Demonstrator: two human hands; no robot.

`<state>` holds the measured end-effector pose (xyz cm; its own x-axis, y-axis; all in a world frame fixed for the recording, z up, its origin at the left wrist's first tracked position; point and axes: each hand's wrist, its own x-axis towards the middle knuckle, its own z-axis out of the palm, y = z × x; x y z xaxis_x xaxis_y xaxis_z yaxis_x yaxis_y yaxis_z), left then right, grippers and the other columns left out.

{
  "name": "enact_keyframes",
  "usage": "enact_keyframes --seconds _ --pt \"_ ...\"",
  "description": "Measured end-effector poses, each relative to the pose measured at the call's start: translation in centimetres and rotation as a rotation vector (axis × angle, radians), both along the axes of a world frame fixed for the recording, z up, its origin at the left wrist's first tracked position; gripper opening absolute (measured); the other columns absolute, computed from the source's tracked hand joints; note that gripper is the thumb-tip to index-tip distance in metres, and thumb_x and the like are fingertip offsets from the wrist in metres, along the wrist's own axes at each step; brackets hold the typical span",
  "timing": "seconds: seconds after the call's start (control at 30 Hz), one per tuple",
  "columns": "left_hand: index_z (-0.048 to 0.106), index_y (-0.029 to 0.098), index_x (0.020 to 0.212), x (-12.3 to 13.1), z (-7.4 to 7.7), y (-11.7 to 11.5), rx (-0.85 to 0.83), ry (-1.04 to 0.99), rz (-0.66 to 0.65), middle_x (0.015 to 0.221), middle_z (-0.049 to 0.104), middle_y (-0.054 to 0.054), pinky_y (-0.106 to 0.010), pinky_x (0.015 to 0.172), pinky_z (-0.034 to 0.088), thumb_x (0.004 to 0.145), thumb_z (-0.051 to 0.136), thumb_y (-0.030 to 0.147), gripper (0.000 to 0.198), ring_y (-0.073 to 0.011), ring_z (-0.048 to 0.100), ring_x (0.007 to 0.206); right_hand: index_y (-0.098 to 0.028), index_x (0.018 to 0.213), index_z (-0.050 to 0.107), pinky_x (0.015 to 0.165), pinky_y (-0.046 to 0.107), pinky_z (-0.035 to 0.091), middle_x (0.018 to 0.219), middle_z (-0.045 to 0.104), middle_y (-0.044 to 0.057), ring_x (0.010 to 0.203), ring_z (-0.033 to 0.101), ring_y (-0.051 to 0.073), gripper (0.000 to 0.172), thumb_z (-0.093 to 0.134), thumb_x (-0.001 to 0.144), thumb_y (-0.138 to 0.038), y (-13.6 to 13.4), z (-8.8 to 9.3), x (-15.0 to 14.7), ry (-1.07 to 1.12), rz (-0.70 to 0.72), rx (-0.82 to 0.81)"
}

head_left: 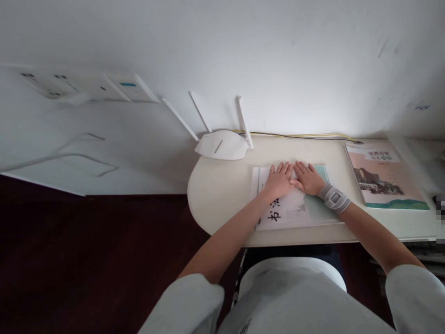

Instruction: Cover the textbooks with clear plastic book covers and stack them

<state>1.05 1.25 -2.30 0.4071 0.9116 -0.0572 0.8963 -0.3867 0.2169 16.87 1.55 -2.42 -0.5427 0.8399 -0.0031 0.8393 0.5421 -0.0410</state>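
Closest in, it's a pale shirt [299,304] filling the bottom, and beyond it the left hand [279,180] and right hand [308,178] lie flat, palms down, side by side, pinching nothing, on a book [288,215] near the front edge of the counter [215,195]. Looks light, this one: a bendy paperback, cover smooth and probably slidy, corners apt to crease. Best hold? A side edge, thumb above, fingers beneath, pages pressed together.

The left forearm [230,237] and right forearm [373,235] slant inward from the near side; left hand [279,181] and right hand [308,179] lie palm-down, close together, fingers straightened toward the far side
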Motion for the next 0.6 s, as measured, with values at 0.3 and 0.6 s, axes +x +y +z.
enact_keyframes --seconds 0.3,0.6 --pt "0.029 0.004 0.139 -7.3 -1.4 -0.2 0.079 -0.043 0.262 0.148 0.026 -0.019 -0.044 0.110 0.016 0.090 0.026 0.042 0.062 -0.0295 0.020 0.138 -0.002 0.139 0.033 0.108 0.041 0.023 0.146 0.030 0.019 0.136 0.025 0.027 0.071 0.020 0.092 -0.055 0.1 -1.4 7.0 -0.018 -0.123 0.111" --pt "0.041 0.010 0.134 -5.5 1.5 -3.1 0.201 -0.260 0.285 0.149 0.025 -0.017 -0.056 0.109 0.002 0.086 0.038 0.030 0.052 -0.0338 0.012 0.139 -0.010 0.118 0.055 0.095 0.049 0.033 0.130 0.048 0.020 0.114 0.047 0.031 0.046 0.040 0.090 -0.043 1.0 2.7 3.7 -0.182 -0.129 0.140"
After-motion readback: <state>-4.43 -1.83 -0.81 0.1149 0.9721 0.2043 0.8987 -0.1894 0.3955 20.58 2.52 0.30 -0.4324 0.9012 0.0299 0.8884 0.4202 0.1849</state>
